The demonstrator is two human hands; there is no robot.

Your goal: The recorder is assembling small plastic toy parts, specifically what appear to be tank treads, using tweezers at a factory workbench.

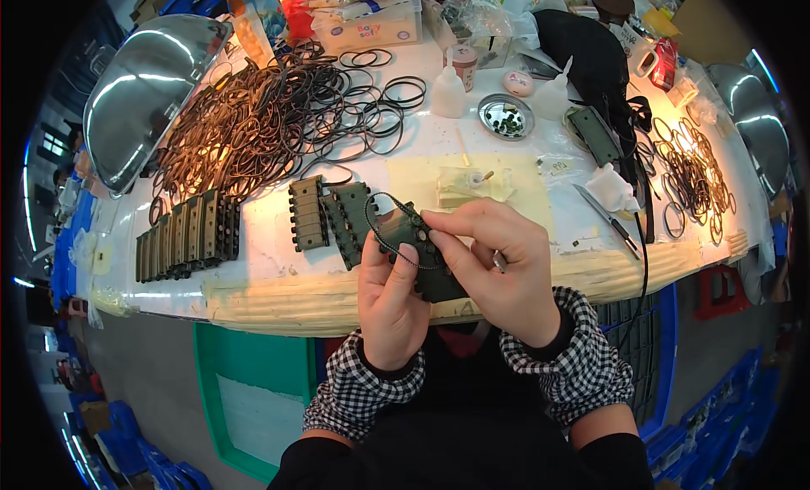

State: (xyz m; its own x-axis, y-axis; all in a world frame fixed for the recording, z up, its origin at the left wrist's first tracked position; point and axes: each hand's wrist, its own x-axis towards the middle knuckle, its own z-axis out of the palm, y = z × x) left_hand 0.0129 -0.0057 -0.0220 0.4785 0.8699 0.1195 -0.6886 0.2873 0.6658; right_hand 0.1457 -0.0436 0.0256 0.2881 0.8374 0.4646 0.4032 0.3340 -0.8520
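While a white worktable (pixel 270 228) spreads beneath, the left hand (pixel 392 309) and right hand (pixel 510 271) are close together, fingertips pinched around a thin dark loop (pixel 366 213). It lies between them, slanting from upper left to lower right, bowing past the left fingertips. Against green segmented blocks (pixel 348 212), its right end blurs; the right fingers mostly hide a metal piece (pixel 499 261).

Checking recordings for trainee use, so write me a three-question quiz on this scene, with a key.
1. The left hand and right hand are at: A) a mug, B) a dark loop, C) a crate.
2. True or false: the larger heap of dark bands lies on the person's right.
3. How many white squeeze bottles stand near the round metal dish?
Key: 1 B; 2 false, left; 3 two.
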